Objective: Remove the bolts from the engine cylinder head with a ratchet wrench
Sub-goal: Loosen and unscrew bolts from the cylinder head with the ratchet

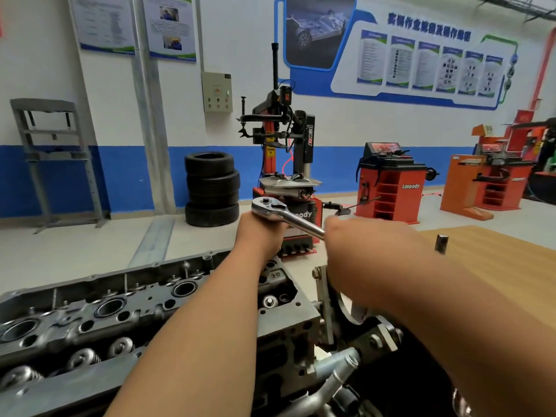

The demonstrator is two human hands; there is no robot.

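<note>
The grey engine cylinder head (pixel 126 299) fills the lower left, with round bores, valve springs and a bolt head (pixel 270 302) showing near its right end. A chrome ratchet wrench (pixel 285 216) is held above that far right end. My left hand (pixel 261 236) grips just under the wrench's round head. My right hand (pixel 370 260), blurred, holds the handle; its fingers and the handle's end are hidden behind the hand. Whatever socket or bolt sits beneath the wrench head is covered by my left hand.
A metal engine-stand bracket (pixel 326 308) with bolts adjoins the head's right end. A wooden table (pixel 496 251) with a small dark socket (pixel 441 243) lies to the right. Stacked tyres (pixel 212 188), a tyre changer (pixel 285 164) and orange wheel balancers (pixel 391 185) stand behind.
</note>
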